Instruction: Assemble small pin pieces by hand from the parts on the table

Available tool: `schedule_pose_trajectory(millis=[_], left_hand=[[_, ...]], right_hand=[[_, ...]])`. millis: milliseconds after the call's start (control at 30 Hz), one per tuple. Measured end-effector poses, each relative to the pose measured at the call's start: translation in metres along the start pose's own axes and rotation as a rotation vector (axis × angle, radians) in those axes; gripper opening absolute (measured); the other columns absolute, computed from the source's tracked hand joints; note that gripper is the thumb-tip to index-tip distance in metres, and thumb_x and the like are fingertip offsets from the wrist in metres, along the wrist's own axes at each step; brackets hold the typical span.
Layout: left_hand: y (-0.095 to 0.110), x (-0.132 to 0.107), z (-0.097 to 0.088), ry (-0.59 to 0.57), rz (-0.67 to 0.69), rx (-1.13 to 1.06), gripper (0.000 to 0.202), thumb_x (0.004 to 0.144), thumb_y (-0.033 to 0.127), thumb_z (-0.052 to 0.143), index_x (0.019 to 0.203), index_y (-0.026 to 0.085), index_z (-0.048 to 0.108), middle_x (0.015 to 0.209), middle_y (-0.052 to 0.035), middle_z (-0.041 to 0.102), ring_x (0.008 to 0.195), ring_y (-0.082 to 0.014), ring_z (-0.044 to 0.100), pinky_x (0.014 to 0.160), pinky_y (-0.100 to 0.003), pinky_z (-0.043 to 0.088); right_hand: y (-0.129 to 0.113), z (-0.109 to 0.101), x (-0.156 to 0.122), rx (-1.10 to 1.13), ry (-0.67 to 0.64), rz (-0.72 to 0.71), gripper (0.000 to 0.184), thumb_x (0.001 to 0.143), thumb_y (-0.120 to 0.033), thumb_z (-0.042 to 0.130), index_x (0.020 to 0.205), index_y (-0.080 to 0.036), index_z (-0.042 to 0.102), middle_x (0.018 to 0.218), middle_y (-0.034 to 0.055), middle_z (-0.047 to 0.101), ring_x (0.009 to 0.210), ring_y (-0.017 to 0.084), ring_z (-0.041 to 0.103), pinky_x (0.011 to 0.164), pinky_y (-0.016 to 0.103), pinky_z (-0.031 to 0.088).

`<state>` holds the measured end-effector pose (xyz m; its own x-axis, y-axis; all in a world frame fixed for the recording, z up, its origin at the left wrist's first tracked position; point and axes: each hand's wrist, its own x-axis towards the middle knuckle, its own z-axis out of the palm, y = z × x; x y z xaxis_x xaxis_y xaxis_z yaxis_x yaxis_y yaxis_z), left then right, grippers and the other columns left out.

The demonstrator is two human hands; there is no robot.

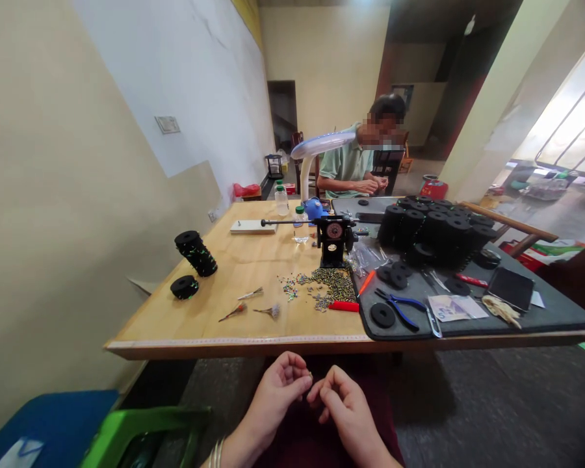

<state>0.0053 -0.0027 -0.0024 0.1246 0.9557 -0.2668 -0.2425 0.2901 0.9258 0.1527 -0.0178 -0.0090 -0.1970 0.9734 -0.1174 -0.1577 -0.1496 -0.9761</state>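
Observation:
My left hand [279, 385] and my right hand [342, 400] meet in my lap, below the front edge of the wooden table [234, 276]. Both have curled fingers, fingertips pinched close together. A tiny pale thing shows at my left fingertips; it is too small to name. On the table ahead lies a pile of small beads [329, 284] beside a black hand-cranked winder [332, 239] with a long rod. A red-handled tool [344, 306] lies by the beads.
A grey mat [556, 312] holds blue pliers [398, 304], black discs, stacked black spools [431, 227], a dark phone. Two black spools [195, 253] sit left. Across the table a seated person works under a lamp [316, 148]. A green chair [136, 432] stands at lower left.

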Motion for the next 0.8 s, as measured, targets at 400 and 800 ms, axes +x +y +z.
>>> schedule_pose_trajectory(millis=[400, 800], left_hand=[[-0.0019, -0.0002, -0.0004, 0.045, 0.03, -0.004, 0.03, 0.063, 0.02, 0.08, 0.079, 0.016, 0.055, 0.069, 0.0015, 0.062, 0.06, -0.0106, 0.055, 0.057, -0.022, 0.044], [-0.0014, -0.0004, -0.0008, 0.05, 0.099, 0.053, 0.026, 0.064, 0.016, 0.076, 0.078, 0.017, 0.054, 0.069, 0.0016, 0.062, 0.065, -0.0122, 0.058, 0.062, -0.023, 0.047]], right_hand=[[0.0008, 0.0028, 0.0001, -0.101, -0.009, -0.012, 0.016, 0.081, -0.027, 0.056, 0.069, -0.017, 0.055, 0.07, 0.0024, 0.063, 0.059, 0.013, 0.055, 0.049, 0.022, 0.047], [0.0005, 0.0038, 0.0008, -0.094, 0.005, -0.013, 0.016, 0.08, -0.026, 0.055, 0.067, -0.018, 0.053, 0.069, 0.0014, 0.062, 0.054, 0.011, 0.052, 0.048, 0.022, 0.047]])
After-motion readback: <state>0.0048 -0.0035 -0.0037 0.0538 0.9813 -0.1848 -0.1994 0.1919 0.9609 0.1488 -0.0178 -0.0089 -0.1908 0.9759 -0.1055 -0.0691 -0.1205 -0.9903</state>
